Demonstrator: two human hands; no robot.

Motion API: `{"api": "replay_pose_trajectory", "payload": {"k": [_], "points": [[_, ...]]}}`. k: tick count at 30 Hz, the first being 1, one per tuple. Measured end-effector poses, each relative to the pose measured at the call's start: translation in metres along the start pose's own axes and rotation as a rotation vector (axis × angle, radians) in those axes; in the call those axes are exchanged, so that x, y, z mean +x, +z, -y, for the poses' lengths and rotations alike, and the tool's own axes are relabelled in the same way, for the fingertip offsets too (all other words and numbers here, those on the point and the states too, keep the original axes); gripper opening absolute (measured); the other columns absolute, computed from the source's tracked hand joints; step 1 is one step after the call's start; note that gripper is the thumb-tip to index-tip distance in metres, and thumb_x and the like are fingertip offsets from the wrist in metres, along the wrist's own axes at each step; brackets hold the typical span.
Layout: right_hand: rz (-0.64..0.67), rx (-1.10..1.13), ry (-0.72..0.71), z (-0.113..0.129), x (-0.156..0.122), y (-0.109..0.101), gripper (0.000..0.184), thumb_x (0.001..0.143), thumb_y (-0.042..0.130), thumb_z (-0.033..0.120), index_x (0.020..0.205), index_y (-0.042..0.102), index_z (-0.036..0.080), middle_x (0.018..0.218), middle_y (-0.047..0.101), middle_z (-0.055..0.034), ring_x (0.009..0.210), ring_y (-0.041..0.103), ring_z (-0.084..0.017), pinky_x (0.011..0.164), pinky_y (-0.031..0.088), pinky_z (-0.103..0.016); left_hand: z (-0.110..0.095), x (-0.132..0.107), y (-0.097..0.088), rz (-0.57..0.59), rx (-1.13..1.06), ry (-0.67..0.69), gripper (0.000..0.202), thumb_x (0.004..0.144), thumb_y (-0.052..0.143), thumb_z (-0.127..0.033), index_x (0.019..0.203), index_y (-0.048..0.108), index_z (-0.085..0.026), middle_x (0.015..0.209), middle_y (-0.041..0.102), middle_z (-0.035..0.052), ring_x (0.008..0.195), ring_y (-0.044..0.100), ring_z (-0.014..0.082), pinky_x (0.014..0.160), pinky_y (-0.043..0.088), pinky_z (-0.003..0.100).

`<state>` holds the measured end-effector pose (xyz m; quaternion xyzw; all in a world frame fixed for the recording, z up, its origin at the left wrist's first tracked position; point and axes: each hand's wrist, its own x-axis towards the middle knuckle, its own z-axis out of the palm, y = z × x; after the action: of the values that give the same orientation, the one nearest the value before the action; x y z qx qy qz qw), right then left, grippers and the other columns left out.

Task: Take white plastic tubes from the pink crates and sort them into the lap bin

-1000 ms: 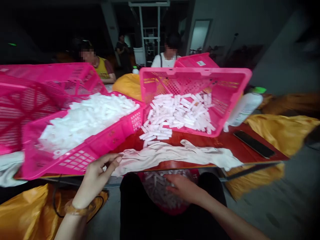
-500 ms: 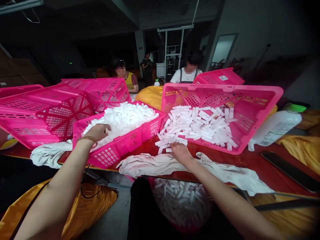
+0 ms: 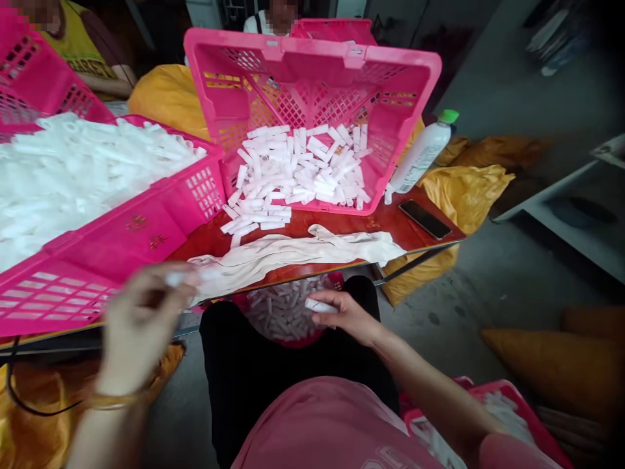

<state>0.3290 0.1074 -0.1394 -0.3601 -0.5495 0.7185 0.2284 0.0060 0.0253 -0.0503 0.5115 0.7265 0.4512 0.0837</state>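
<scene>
My right hand (image 3: 344,314) pinches a short white tube (image 3: 316,305) over my lap, just above a pink container (image 3: 288,314) full of the same white tubes. My left hand (image 3: 144,319) is blurred in front of the table edge, fingers curled round a white piece (image 3: 176,279). A tilted pink crate (image 3: 312,85) at the back holds a heap of white tubes (image 3: 297,170), some spilled onto the red table (image 3: 342,225). A second pink crate (image 3: 97,241) on the left is piled with translucent white tubes. A pale cloth (image 3: 293,251) lies along the table's front edge.
A white bottle with a green cap (image 3: 424,151) and a dark phone (image 3: 424,219) lie at the table's right end. Yellow bags (image 3: 469,192) surround the table. Other people sit behind the crates. Another pink crate (image 3: 493,404) stands on the floor at my right.
Both hands have come back from the crates to my lap, each with a white piece. The view has swung down and to the right.
</scene>
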Motion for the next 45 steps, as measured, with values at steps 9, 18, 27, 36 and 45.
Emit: {"api": "replay_pose_trajectory", "payload": {"k": [9, 18, 27, 36, 45], "points": [[0.104, -0.238, -0.263, 0.002, -0.003, 0.024, 0.025, 0.094, 0.059, 0.041, 0.102, 0.062, 0.017, 0.083, 0.054, 0.0007, 0.072, 0.047, -0.012, 0.066, 0.039, -0.022, -0.037, -0.065, 0.087, 0.420, -0.232, 0.178, 0.021, 0.093, 0.058, -0.031, 0.110, 0.069, -0.023, 0.110, 0.072, 0.0051, 0.102, 0.066, 0.0205, 0.091, 0.050, 0.029], [0.115, -0.464, -0.433, 0.015, 0.002, 0.040, 0.020, 0.099, 0.050, 0.034, 0.105, 0.060, 0.017, 0.091, 0.058, -0.0027, 0.080, 0.054, -0.014, 0.075, 0.043, -0.025, -0.028, -0.072, 0.088, 0.472, -0.221, 0.055, 0.037, 0.098, 0.049, -0.033, 0.131, 0.060, -0.022, 0.083, 0.067, 0.0018, 0.071, 0.061, 0.0146, 0.071, 0.050, 0.025], [0.170, -0.433, -0.372, 0.014, 0.005, 0.045, 0.020, 0.099, 0.048, 0.034, 0.104, 0.058, 0.017, 0.081, 0.055, 0.0007, 0.070, 0.051, -0.011, 0.067, 0.042, -0.023, -0.028, -0.060, 0.082, 0.469, -0.242, 0.118, 0.028, 0.098, 0.049, -0.030, 0.075, 0.059, -0.019, 0.069, 0.057, -0.0004, 0.065, 0.053, 0.0135, 0.064, 0.042, 0.024], [-0.021, -0.868, -0.550, 0.003, 0.010, 0.039, 0.022, 0.100, 0.043, 0.027, 0.114, 0.057, 0.018, 0.102, 0.062, -0.0083, 0.091, 0.059, -0.018, 0.081, 0.047, -0.028, -0.029, -0.081, 0.093, 0.714, -0.398, -0.002, 0.034, 0.101, 0.039, -0.039, 0.081, 0.059, -0.019, 0.068, 0.052, 0.0002, 0.064, 0.048, 0.0142, 0.062, 0.041, 0.025], [-0.012, -0.779, -0.173, -0.056, 0.037, 0.027, 0.008, 0.093, 0.052, 0.017, 0.095, 0.060, 0.016, 0.086, 0.063, -0.0034, 0.081, 0.060, -0.017, 0.074, 0.046, -0.026, 0.023, -0.042, 0.058, 0.537, -0.077, -0.013, 0.033, 0.091, 0.057, -0.047, 0.107, 0.071, -0.022, 0.086, 0.071, 0.0046, 0.076, 0.064, 0.0187, 0.070, 0.049, 0.028]]}}
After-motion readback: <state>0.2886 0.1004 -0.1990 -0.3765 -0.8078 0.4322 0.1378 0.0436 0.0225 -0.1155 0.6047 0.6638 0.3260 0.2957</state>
